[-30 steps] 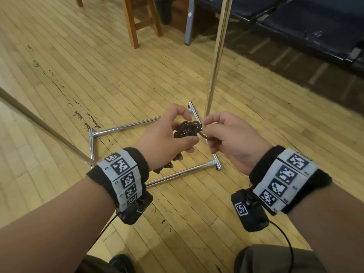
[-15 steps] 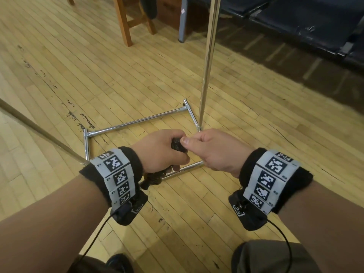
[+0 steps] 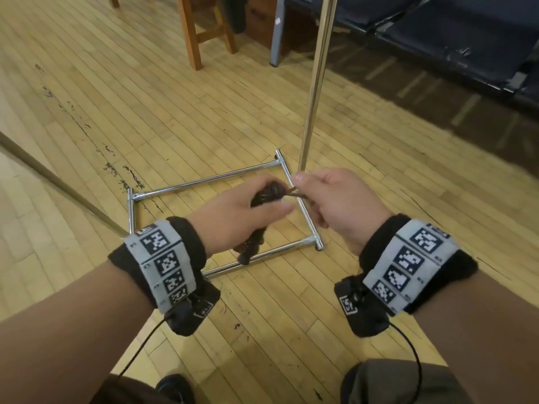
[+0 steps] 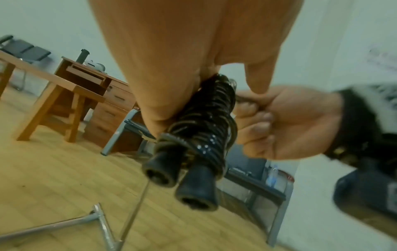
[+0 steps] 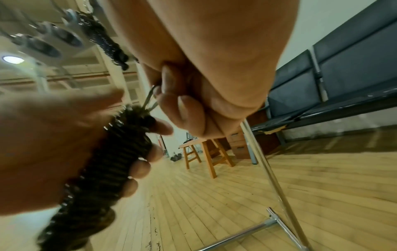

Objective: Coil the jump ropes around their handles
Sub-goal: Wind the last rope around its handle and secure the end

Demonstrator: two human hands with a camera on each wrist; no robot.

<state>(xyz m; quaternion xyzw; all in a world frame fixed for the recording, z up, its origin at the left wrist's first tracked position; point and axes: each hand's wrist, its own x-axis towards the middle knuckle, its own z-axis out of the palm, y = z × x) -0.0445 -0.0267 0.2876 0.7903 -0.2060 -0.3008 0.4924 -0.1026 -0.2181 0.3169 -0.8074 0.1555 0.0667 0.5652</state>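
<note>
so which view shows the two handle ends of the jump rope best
The left wrist view: both black handle ends point at the camera below the coiled rope. The head view shows only a dark tip under the left hand; in the right wrist view the handle ends are a blur.

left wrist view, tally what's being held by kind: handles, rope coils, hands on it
handles: 2
rope coil: 1
left hand and right hand: 2
total: 5
</note>
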